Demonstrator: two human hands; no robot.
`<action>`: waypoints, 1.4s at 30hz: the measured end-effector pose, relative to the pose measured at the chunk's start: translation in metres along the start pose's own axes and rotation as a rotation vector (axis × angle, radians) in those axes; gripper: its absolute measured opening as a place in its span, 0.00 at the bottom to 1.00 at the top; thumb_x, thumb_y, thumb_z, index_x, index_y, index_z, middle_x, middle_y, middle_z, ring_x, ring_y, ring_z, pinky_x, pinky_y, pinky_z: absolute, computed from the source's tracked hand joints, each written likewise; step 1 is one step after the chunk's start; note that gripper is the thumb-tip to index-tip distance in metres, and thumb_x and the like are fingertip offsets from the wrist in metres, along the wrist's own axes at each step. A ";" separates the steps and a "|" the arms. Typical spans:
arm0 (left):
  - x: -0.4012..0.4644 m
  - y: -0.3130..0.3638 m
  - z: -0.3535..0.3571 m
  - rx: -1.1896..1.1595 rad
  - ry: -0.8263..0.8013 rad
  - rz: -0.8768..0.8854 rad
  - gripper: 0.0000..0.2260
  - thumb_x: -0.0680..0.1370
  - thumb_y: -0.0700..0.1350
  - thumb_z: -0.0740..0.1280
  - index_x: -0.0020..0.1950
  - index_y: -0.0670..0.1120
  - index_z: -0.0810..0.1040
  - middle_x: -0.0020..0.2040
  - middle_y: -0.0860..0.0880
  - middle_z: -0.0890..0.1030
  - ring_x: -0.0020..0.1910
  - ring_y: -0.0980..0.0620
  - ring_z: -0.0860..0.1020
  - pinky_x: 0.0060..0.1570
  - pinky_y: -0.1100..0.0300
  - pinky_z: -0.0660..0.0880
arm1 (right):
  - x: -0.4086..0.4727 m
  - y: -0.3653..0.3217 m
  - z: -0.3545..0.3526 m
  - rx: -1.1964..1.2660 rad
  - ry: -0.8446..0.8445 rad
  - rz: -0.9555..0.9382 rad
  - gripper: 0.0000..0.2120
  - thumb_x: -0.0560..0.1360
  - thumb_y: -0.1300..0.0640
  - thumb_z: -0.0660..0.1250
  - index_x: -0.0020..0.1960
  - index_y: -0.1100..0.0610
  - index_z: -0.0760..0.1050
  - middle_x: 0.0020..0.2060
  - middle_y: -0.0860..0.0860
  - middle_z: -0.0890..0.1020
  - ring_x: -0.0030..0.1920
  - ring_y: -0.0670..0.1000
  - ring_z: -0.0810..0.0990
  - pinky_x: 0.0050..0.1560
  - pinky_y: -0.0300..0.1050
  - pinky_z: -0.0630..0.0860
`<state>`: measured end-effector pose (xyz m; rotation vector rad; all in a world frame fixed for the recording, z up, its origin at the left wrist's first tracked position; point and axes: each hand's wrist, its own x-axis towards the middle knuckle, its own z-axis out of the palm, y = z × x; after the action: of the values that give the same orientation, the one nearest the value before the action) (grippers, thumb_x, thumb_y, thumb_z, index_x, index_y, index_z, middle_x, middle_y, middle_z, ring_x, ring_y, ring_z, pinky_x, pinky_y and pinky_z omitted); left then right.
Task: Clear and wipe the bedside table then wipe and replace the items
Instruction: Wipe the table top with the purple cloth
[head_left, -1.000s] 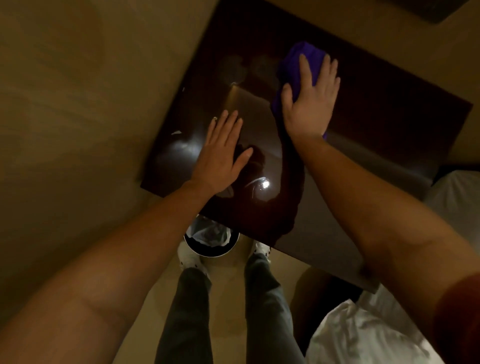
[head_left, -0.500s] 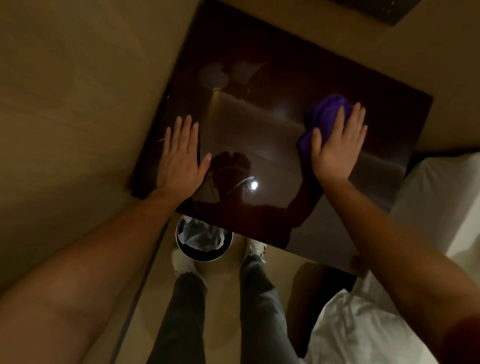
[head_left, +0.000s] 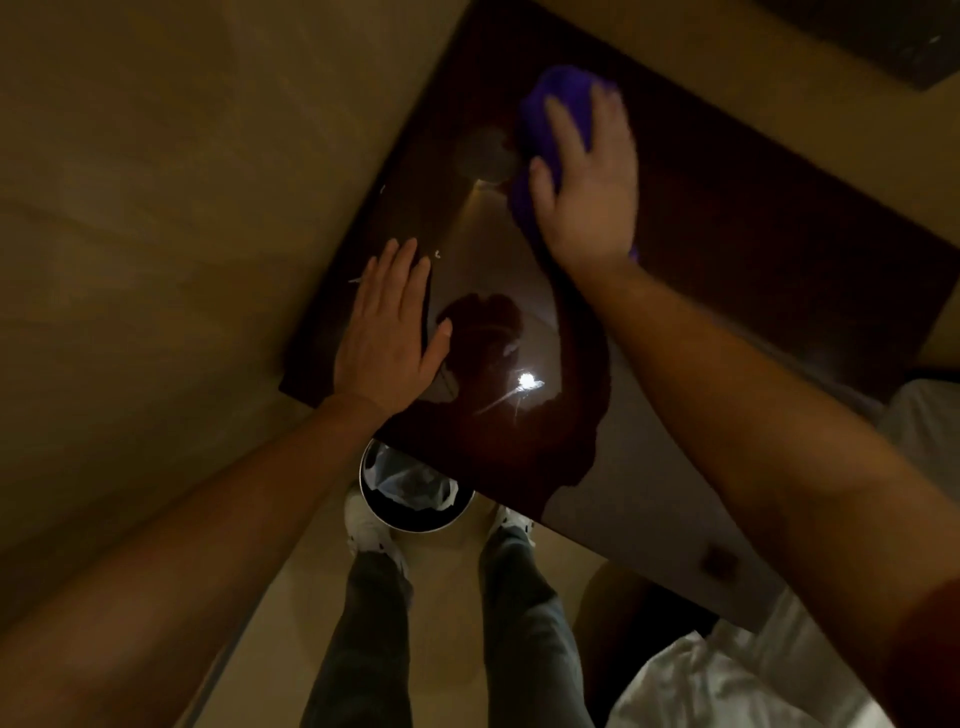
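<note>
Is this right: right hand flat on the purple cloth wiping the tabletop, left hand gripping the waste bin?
No. In the head view the left hand lies flat on the tabletop; the waste bin stands untouched on the floor. The right hand does press the purple cloth.

Dark bedside table (head_left: 753, 270) bare right of the cloth-pressing right hand (head_left: 587, 208), left hand (head_left: 387, 338) flat at its left edge, wall (head_left: 156, 208) seemingly flush alongside, bin (head_left: 415, 493) below front edge.
</note>
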<state>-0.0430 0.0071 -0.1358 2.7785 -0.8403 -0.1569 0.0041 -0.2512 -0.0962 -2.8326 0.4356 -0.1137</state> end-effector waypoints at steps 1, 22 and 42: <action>-0.001 0.000 0.001 -0.005 0.000 -0.003 0.30 0.85 0.57 0.54 0.80 0.38 0.58 0.82 0.39 0.56 0.83 0.41 0.52 0.80 0.42 0.53 | -0.011 -0.006 0.004 0.022 -0.003 -0.026 0.27 0.83 0.45 0.56 0.80 0.52 0.65 0.80 0.63 0.61 0.81 0.64 0.57 0.81 0.56 0.55; -0.006 0.006 0.003 0.007 0.045 -0.026 0.31 0.85 0.57 0.54 0.81 0.37 0.57 0.82 0.37 0.56 0.82 0.40 0.53 0.80 0.43 0.54 | 0.056 -0.005 0.012 0.062 0.115 0.014 0.29 0.83 0.42 0.53 0.81 0.51 0.61 0.80 0.61 0.61 0.81 0.62 0.57 0.81 0.53 0.55; -0.075 -0.020 -0.011 -0.185 0.107 -0.268 0.32 0.83 0.55 0.57 0.81 0.37 0.56 0.83 0.39 0.55 0.82 0.42 0.54 0.80 0.45 0.55 | -0.128 0.001 0.003 0.064 -0.134 -0.409 0.25 0.80 0.49 0.65 0.76 0.54 0.71 0.78 0.64 0.64 0.80 0.66 0.60 0.78 0.66 0.58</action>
<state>-0.0927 0.0674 -0.1279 2.6836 -0.4036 -0.1234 -0.1171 -0.2125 -0.1044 -2.8019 -0.1758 -0.0157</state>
